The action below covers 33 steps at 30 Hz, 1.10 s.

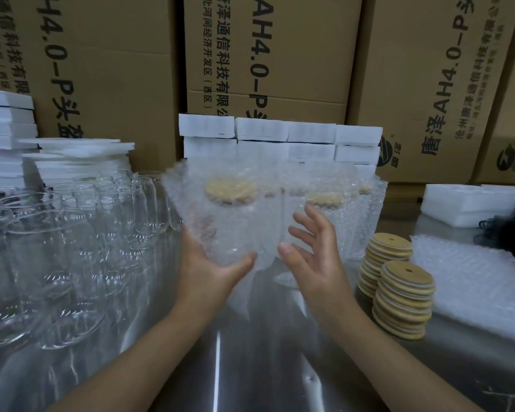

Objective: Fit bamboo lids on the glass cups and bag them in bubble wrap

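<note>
Foam sheets: white stacks at far left, behind the cups.
Cups: clear, bare glass, crowded on the steel table at left.
Left hand: under the bagged cup, thumb and palm cupping its base and holding it off the table.
Bagged cup: in bubble wrap, lid fitted on top, blurred.
Right hand: fingers spread wide, just beside the bagged cup's right side; whether it touches the wrap, cannot tell.
Wrapped cups: a row behind, against white boxes.
Lid stacks: two piles at right.
Bubble bags: flat pile, far right.
</note>
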### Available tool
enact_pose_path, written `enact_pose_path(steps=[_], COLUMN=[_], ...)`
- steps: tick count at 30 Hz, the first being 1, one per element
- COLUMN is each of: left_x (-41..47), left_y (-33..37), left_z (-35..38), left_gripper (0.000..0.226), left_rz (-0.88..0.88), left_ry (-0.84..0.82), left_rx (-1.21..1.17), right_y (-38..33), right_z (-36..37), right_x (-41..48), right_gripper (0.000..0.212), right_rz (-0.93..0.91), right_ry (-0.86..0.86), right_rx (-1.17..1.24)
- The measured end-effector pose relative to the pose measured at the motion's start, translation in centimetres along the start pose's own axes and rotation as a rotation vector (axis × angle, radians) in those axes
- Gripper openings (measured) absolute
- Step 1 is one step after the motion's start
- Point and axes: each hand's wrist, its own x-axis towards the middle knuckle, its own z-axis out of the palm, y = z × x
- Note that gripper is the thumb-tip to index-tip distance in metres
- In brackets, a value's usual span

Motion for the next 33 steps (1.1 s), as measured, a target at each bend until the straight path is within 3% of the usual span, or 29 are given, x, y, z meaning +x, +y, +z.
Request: enact_pose_path(steps=[2,5,8,13,18,23,25,27,28,31,33], left_x=[1.1,2.7,4.2,5.6,5.7,5.4,5.4,5.0,4.4,2.5,1.9], left_y=[-0.8,-2.1,-3.0,-3.8,-5.3,-5.5,-4.7,-3.2,-1.9,2.5,5.7], left_z=[-0.5,-0.7,-0.2,1.4,0.6,0.5,0.6,0.5,0.4,0.4,-0.1], left_gripper=[0.087,0.101,0.113,0.113,0.099,0.077,0.097,0.121,0.121,0.096,0.067], left_rz=[-0.024,-0.087,-0.12,-0.153,-0.187,-0.244,-0.304,-0.352,-0.338,-0.217,-0.103], left_ry=[0.115,0.196,0.146,0.076,-0.09,-0.089,-0.042,0.115,0.194,0.321,0.304], left_rx=[0.05,0.225,0.256,0.199,0.25,0.232,0.216,0.194,0.174,0.054,0.016], right_y=[0.7,2.1,3.2,4.0,4.1,4.4,4.4,4.0,3.6,1.0,-1.9], right_z=[0.0,0.4,0.3,-0.1,-0.1,-0.2,-0.2,-0.5,-0.7,-0.6,-2.0], right_x=[-0.4,-0.4,0.1,0.5,0.4,0.3,0.0,-0.3,-0.3,-0.6,0.6], right_gripper=[0.059,0.055,0.053,0.053,0.053,0.055,0.053,0.048,0.044,0.025,0.015], right_rz=[-0.073,-0.165,-0.178,-0.144,-0.122,-0.076,-0.054,-0.03,-0.014,0.021,0.008], right_ry=[-0.006,-0.06,-0.013,0.014,-0.013,-0.017,0.001,0.029,0.051,0.131,0.186], right_rx=[-0.184,-0.399,-0.435,-0.44,-0.435,-0.439,-0.429,-0.411,-0.387,-0.302,-0.183])
